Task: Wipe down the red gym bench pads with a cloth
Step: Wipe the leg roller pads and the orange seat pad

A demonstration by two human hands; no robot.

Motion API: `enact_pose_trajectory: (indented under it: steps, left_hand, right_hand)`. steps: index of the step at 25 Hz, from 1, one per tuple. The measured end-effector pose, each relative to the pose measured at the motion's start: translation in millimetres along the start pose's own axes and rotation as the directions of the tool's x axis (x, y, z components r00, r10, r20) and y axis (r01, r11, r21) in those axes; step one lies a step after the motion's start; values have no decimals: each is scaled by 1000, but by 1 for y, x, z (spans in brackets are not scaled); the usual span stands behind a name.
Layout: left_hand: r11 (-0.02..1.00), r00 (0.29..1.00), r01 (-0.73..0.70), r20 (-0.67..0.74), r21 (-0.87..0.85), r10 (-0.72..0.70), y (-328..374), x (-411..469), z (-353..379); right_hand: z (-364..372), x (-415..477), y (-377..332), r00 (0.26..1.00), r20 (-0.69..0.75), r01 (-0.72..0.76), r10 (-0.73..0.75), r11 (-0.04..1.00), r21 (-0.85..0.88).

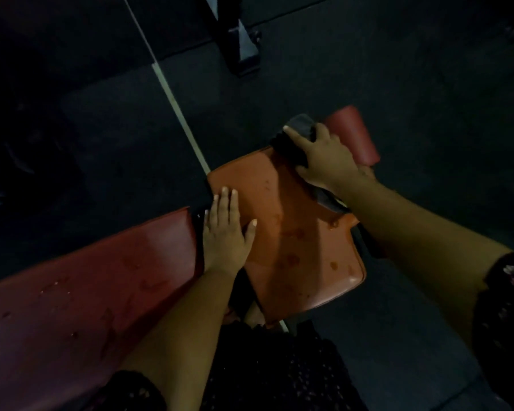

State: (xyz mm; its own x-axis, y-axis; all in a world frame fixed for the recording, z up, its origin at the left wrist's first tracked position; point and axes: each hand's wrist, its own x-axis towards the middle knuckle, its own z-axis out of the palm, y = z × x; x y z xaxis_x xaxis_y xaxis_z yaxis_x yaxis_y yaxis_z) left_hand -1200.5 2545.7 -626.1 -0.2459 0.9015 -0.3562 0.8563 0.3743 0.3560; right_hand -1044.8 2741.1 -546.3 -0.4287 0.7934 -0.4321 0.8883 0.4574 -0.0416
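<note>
The red seat pad (297, 232) of the bench fills the middle of the head view, with wet spots on it. A longer red back pad (86, 298) runs off to the lower left, also spotted with drops. My left hand (226, 232) lies flat with fingers apart on the seat pad's left edge, holding nothing. My right hand (324, 157) presses a dark grey cloth (301, 126) onto the seat pad's far corner; the cloth shows beyond my fingers and under my wrist. A red roller pad (353, 134) sits just behind that hand.
Dark rubber floor (428, 84) surrounds the bench. A pale line (175, 105) runs diagonally across the floor to the seat pad. A black metal machine base (244, 46) stands at the top centre. My dark patterned clothing (267, 372) is at the bottom.
</note>
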Motion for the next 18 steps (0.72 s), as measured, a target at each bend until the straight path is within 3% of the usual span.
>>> enact_pose_trajectory:
  steps: [2, 4, 7, 13, 15, 18]
  left_hand:
    - [994, 999, 7, -40, 111, -2, -16, -6, -2]
    - [984, 990, 90, -123, 156, -71, -34, -20, -4]
    - [947, 976, 217, -78, 238, -204, -57, -40, -6]
    - [934, 982, 189, -29, 303, -189, -64, -39, -20]
    - [937, 985, 171, -33, 305, -169, -66, -42, -25]
    - [950, 990, 142, -18, 279, -143, -68, -45, -28]
  right_hand:
    - [9, -3, -22, 998, -61, -27, 27, 1000, -6]
    - [17, -8, -55, 992, -84, 91, -95, 994, -60]
    - [28, -14, -105, 966, -42, 242, -254, 951, -192]
    - [21, -18, -106, 842, 154, 509, -517, 667, -544]
    - [13, -18, -85, 841, 174, 503, -512, 623, -599]
    - [-2, -16, -41, 950, 77, 286, -301, 750, -596]
